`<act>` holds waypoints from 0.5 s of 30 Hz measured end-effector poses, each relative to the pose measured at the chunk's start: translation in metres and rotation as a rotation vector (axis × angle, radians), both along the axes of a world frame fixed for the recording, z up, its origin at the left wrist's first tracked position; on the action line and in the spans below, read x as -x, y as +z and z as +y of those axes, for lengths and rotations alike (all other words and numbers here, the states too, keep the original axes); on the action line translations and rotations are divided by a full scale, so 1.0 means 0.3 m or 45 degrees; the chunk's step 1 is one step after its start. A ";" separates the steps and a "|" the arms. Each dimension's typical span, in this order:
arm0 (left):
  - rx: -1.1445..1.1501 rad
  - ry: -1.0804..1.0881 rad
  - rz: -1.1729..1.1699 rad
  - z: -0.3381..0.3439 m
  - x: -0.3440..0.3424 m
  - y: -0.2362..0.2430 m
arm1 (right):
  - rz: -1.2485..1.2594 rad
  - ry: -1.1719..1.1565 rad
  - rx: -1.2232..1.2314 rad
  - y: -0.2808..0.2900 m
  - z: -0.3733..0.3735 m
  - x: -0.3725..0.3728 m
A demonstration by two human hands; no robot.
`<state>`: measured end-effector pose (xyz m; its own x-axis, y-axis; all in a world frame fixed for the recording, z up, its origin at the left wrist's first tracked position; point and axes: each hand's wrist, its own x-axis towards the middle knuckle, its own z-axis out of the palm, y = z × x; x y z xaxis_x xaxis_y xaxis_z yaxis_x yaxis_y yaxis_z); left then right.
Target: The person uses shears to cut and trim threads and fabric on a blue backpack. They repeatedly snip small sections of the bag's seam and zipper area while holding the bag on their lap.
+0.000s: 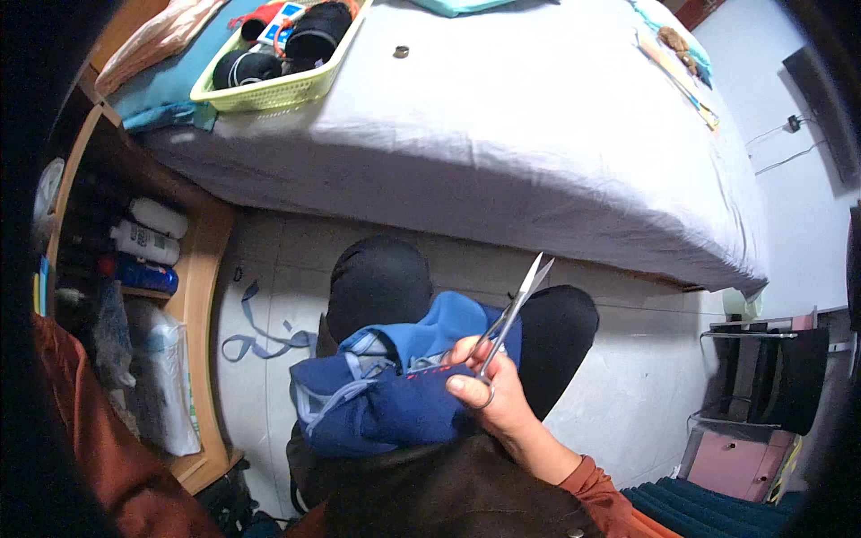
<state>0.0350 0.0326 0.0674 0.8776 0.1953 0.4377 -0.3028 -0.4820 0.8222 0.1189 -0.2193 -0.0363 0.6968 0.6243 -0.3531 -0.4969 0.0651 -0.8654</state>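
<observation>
Bed w/ grey sheet [502, 134] is landmark. On its far left corner: yellow basket [269, 90] w/ black yarn balls [314, 31]. Left of bed: wooden shelf [202, 269] w/ bottles [148, 242]. Floor below bed: blue fabric strips [260, 336].

The left hand is hidden under the blue garment [386, 394]. The scissors' [513, 314] lower handles are covered by the right hand [489, 390]. The yellow basket [269, 85] is cut off at the far edge.

Blue garment [386, 399] with pale trim, perhaps red stitching — silver scissors [513, 316] — yellow-green basket [269, 90], grey bedsheet [538, 134].
</observation>
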 end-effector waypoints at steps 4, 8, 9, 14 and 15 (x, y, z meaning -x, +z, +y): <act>0.059 -0.169 0.632 -0.132 0.049 -0.259 | 0.031 0.047 -0.020 0.009 -0.016 -0.001; 0.082 -0.191 0.833 -0.161 0.066 -0.369 | 0.121 0.072 -0.081 0.006 -0.014 0.001; 0.079 -0.191 0.865 -0.162 0.065 -0.379 | 0.102 0.093 -0.065 -0.009 -0.021 0.005; 0.029 -0.176 0.863 -0.132 0.019 -0.403 | 0.102 0.013 -0.125 0.016 -0.039 0.008; -0.014 -0.138 0.821 -0.107 0.013 -0.382 | 0.166 -0.002 -0.184 0.012 -0.032 0.005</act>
<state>0.0312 0.0004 -0.0473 0.9793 0.0893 -0.1814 0.2018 -0.4859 0.8504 0.1175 -0.2288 -0.0326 0.6521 0.6738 -0.3475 -0.6040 0.1847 -0.7752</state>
